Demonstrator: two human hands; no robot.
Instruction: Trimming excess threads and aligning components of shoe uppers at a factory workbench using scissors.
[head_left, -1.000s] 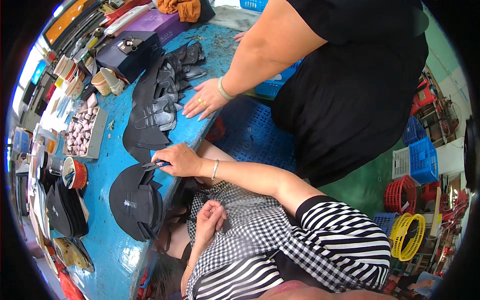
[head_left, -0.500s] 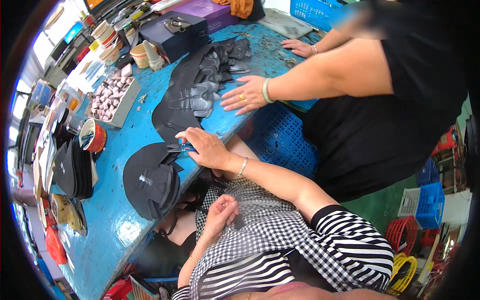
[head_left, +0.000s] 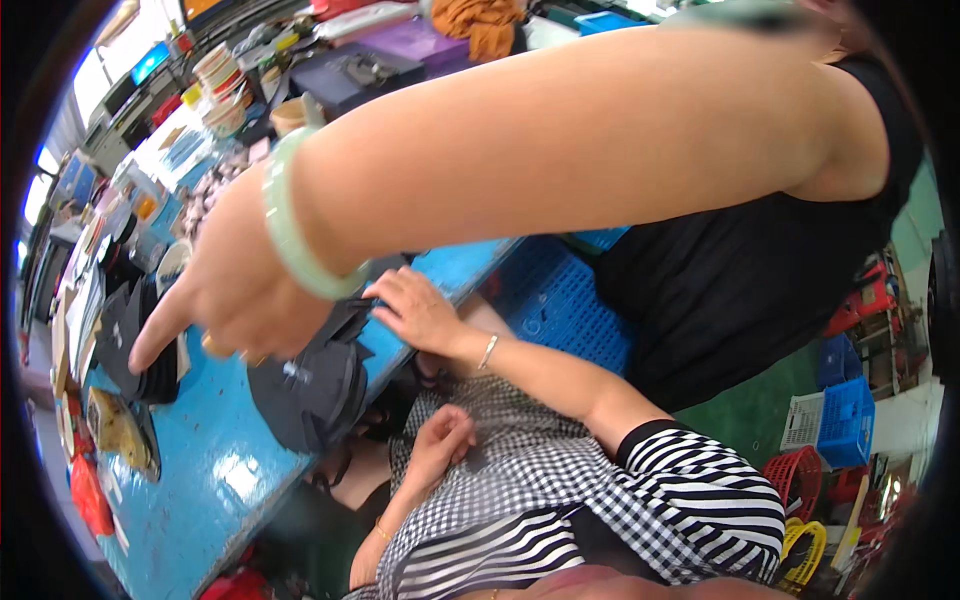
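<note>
Two bare hands at a blue bench (head_left: 235, 480): the fingers of the right hand (head_left: 415, 312) are bent over its near edge, just beside a stack of black pieces (head_left: 310, 395), and whether they grip anything cannot be told, since the dark shape at their tips is unclear; the fingers of the left hand (head_left: 442, 440) are curled toward the palm before a checked apron (head_left: 530, 430), with nothing visible in them. The stack of black pieces lies on the bench, its leaves loosely overlapped, partly masked by a co-worker's hand (head_left: 245, 285), whose index finger extends down and left toward a second black stack (head_left: 115, 335). Above that hand, a pale green bangle (head_left: 285, 215) rings the wrist. As to progress, the work appears unfinished: the visible black pieces lie in piles, and none is seen set apart as complete; how many have been handled and how many are left cannot be read, because the co-worker's forearm covers much of the bench beyond. Outermost are a blue plastic basket (head_left: 560, 310) below the bench edge and a red bag (head_left: 92, 497) at the far left
</note>
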